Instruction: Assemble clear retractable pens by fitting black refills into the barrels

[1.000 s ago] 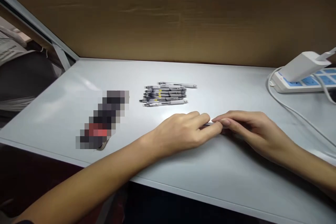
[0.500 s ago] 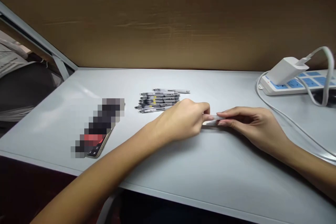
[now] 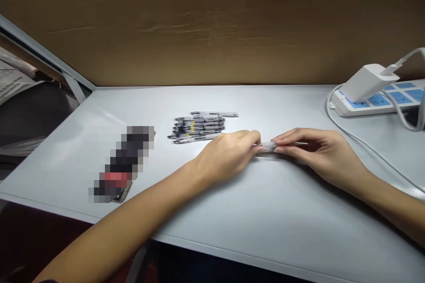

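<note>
A pale pen [image 3: 270, 145] is held level just above the white table [image 3: 232, 212], between both hands. My left hand [image 3: 229, 154] pinches its left end with curled fingers. My right hand [image 3: 315, 150] grips its right part between thumb and fingertips, and a thin tip pokes out past them. A pile of several grey and white pens [image 3: 199, 124] lies on the table just behind my left hand.
A phone [image 3: 121, 166], blurred out, lies at the left of the table. A white power strip [image 3: 378, 97] with a white charger [image 3: 367, 80] and cables sits at the back right. A brown cardboard wall [image 3: 212, 22] closes the back.
Both hands have lifted the pen slightly off the table and shifted a little away from me; the grip on the pen stays the same.
</note>
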A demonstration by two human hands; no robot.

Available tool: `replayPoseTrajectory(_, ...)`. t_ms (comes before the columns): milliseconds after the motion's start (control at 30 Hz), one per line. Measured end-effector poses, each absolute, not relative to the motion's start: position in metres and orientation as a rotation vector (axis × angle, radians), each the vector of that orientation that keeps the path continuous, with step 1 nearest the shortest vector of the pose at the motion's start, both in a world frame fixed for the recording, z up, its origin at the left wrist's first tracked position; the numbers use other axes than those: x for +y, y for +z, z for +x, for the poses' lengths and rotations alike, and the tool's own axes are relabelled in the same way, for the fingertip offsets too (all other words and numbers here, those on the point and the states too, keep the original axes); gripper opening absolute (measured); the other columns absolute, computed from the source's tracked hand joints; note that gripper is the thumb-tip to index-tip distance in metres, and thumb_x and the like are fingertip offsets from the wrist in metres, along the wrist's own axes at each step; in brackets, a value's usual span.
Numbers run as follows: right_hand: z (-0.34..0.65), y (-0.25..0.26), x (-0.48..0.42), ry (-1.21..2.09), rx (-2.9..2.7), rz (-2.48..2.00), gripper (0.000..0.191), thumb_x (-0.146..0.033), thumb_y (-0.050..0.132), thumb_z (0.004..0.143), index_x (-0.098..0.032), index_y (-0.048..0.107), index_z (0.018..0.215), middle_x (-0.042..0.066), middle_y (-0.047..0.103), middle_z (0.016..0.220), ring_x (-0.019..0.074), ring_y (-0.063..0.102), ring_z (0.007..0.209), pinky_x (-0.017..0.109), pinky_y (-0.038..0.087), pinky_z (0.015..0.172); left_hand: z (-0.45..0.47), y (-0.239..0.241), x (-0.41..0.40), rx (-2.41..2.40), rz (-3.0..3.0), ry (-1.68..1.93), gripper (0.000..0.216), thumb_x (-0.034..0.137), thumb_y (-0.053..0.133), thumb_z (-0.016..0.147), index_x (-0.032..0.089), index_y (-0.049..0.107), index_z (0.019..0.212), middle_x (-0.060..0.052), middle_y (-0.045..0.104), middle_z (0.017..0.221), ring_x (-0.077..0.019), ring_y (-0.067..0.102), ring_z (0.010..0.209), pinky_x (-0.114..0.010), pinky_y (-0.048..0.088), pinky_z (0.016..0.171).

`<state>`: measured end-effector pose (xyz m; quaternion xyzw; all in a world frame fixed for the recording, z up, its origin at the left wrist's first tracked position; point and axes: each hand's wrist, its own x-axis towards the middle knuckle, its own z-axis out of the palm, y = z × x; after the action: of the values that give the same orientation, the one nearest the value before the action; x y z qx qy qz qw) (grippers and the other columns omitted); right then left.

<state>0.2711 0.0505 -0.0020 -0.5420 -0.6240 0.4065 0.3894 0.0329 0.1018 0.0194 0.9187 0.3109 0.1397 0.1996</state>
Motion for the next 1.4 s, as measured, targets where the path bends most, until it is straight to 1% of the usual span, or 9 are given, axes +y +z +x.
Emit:
replayPoseTrajectory(133,0.271,-0.001,0.052,1.008,-1.602,-1.365,0.031,-0.053,0.078,0.085,-0.027,0.080,0.101,0.007,0.079,0.104,0.0244,0.075,0.088,0.034,0.064,0.072,0.031,0.021,0.102,0.843,2.571,0.422,0.025,0.032,0.043,0.108,0.018,0.061,0.101,-0.006,0.072,0.092,-0.0174,0.068,0.078,-0.027,0.048,0.069)
replayPoseTrajectory(233,0.270,0.002,0.052,1.150,-1.592,-1.370,0.035,-0.056,0.070,0.092,-0.025,0.080,0.106,0.007,0.078,0.091,0.0206,0.074,0.077,0.031,0.062,0.067,0.031,0.022,0.100,0.843,2.630,0.437,0.027,0.035,0.042,0.108,0.018,0.062,0.104,-0.007,0.072,0.095,-0.0180,0.068,0.080,-0.028,0.049,0.071)
replayPoseTrajectory(433,0.270,0.002,0.049,0.944,-1.611,-1.354,0.024,-0.048,0.076,0.087,-0.026,0.083,0.094,0.006,0.081,0.095,0.0252,0.076,0.085,0.037,0.064,0.076,0.031,0.028,0.101,0.881,2.582,0.355,0.026,0.033,0.043,0.107,0.017,0.064,0.108,-0.007,0.074,0.098,-0.0191,0.070,0.084,-0.028,0.048,0.071)
replayPoseTrajectory(600,0.273,-0.001,0.049,0.793,-1.659,-1.253,0.019,-0.040,0.073,0.091,-0.030,0.079,0.075,0.004,0.081,0.095,0.0263,0.077,0.094,0.041,0.064,0.082,0.032,0.037,0.100,0.893,2.373,0.296,0.033,0.033,0.040,0.108,0.019,0.068,0.101,-0.002,0.074,0.085,-0.0164,0.067,0.073,-0.028,0.046,0.068)
replayPoseTrajectory(700,0.272,-0.001,0.050,0.859,-1.688,-1.225,0.013,-0.039,0.077,0.087,-0.027,0.078,0.093,0.006,0.079,0.103,0.0251,0.076,0.094,0.036,0.064,0.077,0.035,0.038,0.096,0.950,2.322,0.284,0.033,0.035,0.041,0.107,0.019,0.069,0.102,-0.001,0.074,0.083,-0.0170,0.067,0.073,-0.028,0.046,0.068)
replayPoseTrajectory(833,0.270,0.002,0.051,1.004,-1.863,-1.241,0.035,-0.043,0.073,0.092,-0.026,0.071,0.123,0.007,0.078,0.113,0.0230,0.075,0.095,0.033,0.062,0.078,0.039,0.033,0.089,0.908,2.483,0.250,0.026,0.032,0.044,0.106,0.019,0.066,0.102,-0.004,0.074,0.091,-0.0181,0.068,0.076,-0.028,0.044,0.067)
replayPoseTrajectory(1133,0.270,0.004,0.051,0.742,-2.114,-1.271,0.032,-0.035,0.055,0.101,-0.028,0.075,0.125,0.006,0.078,0.097,0.0208,0.070,0.079,0.033,0.055,0.072,0.025,0.033,0.107,0.948,2.751,0.162,0.030,0.006,0.043,0.093,0.020,0.065,0.107,-0.005,0.071,0.104,-0.0197,0.068,0.085,-0.029,0.047,0.070)
replayPoseTrajectory(1267,0.273,0.003,0.052,0.687,-2.173,-1.298,0.031,-0.034,0.053,0.101,-0.029,0.076,0.122,0.006,0.077,0.099,0.0216,0.070,0.079,0.034,0.054,0.074,0.026,0.039,0.103,0.983,2.795,0.103,0.026,0.017,0.045,0.101,0.021,0.066,0.115,-0.006,0.072,0.104,-0.0195,0.068,0.080,-0.028,0.044,0.063)
replayPoseTrajectory(1400,0.279,0.002,0.058,0.613,-2.216,-1.334,0.029,-0.039,0.054,0.101,-0.028,0.078,0.112,0.006,0.077,0.098,0.0229,0.070,0.080,0.036,0.054,0.073,0.029,0.043,0.101,1.164,2.809,0.078,0.030,0.035,0.048,0.106,0.020,0.073,0.098,-0.006,0.072,0.088,-0.0203,0.067,0.073,-0.028,0.040,0.060)
